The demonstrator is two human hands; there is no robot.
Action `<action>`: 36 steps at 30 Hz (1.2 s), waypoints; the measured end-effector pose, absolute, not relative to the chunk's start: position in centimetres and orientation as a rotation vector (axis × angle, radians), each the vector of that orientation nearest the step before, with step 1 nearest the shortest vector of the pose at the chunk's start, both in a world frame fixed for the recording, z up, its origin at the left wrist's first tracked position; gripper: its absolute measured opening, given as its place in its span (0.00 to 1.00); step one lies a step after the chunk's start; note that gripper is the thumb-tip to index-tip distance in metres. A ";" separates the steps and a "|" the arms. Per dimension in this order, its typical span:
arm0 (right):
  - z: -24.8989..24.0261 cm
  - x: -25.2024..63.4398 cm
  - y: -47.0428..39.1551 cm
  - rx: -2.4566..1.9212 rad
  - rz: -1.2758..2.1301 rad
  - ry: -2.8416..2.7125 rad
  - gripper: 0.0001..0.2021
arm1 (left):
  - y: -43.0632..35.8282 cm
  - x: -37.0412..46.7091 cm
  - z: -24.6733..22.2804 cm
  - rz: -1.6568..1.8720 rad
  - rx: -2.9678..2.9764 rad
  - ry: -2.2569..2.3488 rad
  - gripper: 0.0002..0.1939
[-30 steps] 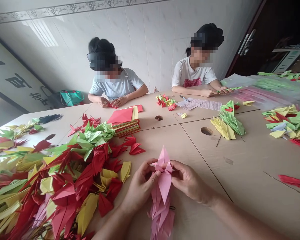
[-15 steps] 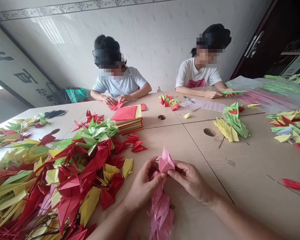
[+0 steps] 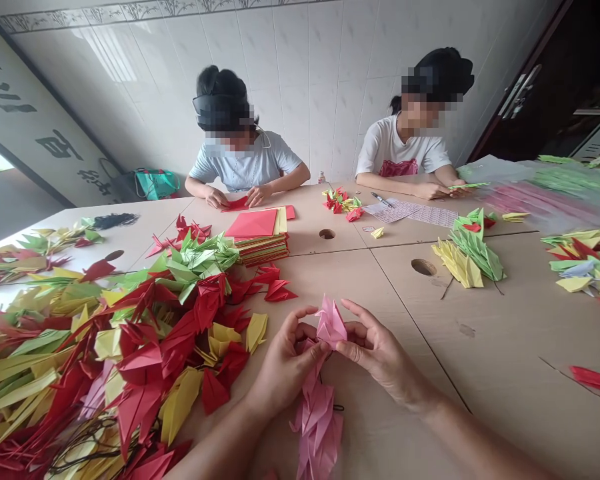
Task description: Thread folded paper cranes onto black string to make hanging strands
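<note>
Between my two hands a pink origami crane (image 3: 332,325) is held above the table. My left hand (image 3: 293,357) pinches its left lower side between thumb and fingers. On the other side, my right hand (image 3: 375,347) grips the lower right edge with its thumb, its index finger raised off the paper. Below hangs or lies a string of pink folded cranes (image 3: 319,427), with a small black loop at its right. A large heap of red, yellow and green folded cranes (image 3: 145,353) lies left of my left hand.
Two people sit across the table (image 3: 380,400); one handles red paper, the other green pieces. A stack of coloured paper (image 3: 260,240) stands mid-table. Yellow and green crane strings (image 3: 460,267) and a red folded bundle (image 3: 595,379) lie at right. Round holes (image 3: 423,267) pierce the tabletop.
My right index finger has lifted off the pink crane, and the crane's folds are turned slightly. The person across at left has spread their red paper flatter.
</note>
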State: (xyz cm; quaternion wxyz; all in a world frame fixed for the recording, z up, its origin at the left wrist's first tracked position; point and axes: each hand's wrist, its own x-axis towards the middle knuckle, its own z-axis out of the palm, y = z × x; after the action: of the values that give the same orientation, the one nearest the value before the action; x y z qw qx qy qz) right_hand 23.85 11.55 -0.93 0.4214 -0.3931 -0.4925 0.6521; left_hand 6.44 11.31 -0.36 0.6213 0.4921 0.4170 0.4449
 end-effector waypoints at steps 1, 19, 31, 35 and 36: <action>-0.9 23.9 11.6 -0.983 1.653 -1.242 0.32 | 11.3 6.5 -0.3 1.008 1.147 0.973 0.26; -1.1 24.1 12.1 -1.177 1.356 -1.220 0.17 | 11.0 6.3 -0.4 0.910 1.266 0.941 0.30; -1.0 24.0 12.3 -1.080 1.409 -1.019 0.13 | 11.7 6.5 -0.4 1.024 1.001 0.990 0.17; -1.0 24.0 12.3 -1.087 1.394 -1.007 0.13 | 11.7 6.4 -0.3 1.075 1.050 1.039 0.13; -0.9 24.0 12.3 -1.088 1.388 -1.006 0.13 | 11.7 6.4 -0.3 1.089 1.057 1.054 0.12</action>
State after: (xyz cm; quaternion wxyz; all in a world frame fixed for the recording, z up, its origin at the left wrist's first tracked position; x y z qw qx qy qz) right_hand 23.97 12.34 -0.91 0.5275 -0.4551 -0.4210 0.5808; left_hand 6.39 11.72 -0.26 0.6028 0.4563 0.4552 0.4704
